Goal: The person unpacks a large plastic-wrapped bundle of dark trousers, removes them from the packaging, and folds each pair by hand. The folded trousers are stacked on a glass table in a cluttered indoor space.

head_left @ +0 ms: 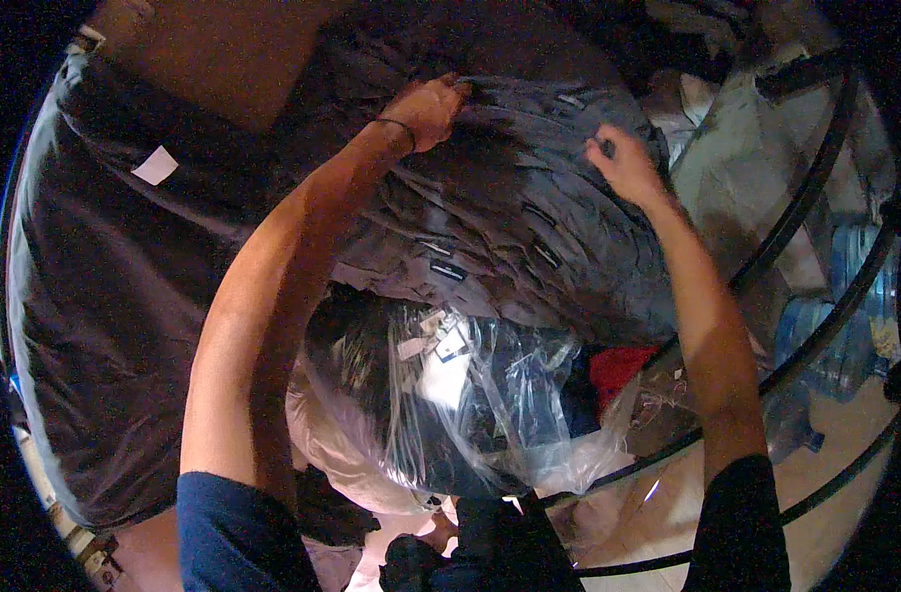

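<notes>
A heap of dark grey garments, wrinkled and with several small sewn-in labels, spreads under both my hands. My left hand, with a dark band at the wrist, is closed at the far side of the heap, pinching the cloth's edge. To its right, my right hand has its fingers curled in over the garments. Something small and dark shows between its thumb and fingers, too unclear to name. Nearer to me lies a clear plastic bag over dark contents, with white paper tags showing.
A large dark cloth with a white paper piece covers the left. Curved black bars run along the right, with large blue water bottles beyond them. Red cloth lies beside the plastic.
</notes>
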`<control>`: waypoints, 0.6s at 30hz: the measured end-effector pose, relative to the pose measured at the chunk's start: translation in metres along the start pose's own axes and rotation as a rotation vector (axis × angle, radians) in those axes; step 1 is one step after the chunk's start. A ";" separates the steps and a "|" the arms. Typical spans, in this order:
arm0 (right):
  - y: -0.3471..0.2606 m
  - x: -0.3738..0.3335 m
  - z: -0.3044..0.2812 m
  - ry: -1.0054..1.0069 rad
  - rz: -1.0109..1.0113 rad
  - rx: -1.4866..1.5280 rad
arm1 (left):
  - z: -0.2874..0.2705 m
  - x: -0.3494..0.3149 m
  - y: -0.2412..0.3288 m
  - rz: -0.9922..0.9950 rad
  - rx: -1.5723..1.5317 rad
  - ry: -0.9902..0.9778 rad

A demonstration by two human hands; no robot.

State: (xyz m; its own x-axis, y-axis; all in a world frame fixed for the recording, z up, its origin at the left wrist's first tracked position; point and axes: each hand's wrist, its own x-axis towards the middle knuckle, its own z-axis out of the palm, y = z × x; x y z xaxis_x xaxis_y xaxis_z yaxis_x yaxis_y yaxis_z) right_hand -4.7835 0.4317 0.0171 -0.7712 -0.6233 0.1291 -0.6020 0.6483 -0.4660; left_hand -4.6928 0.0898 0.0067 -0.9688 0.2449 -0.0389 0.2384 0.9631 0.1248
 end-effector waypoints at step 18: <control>0.004 -0.064 0.018 -0.101 -0.005 -0.159 | 0.063 -0.021 0.013 0.139 0.100 0.091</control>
State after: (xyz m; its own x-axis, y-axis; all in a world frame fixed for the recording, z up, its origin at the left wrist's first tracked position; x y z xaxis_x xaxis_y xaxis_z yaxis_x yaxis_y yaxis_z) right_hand -4.7326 0.4667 -0.0087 -0.7485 -0.6620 0.0387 -0.6368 0.7013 -0.3203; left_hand -4.6652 0.1041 -0.0535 -0.9272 0.3695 0.0619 0.3715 0.9282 0.0233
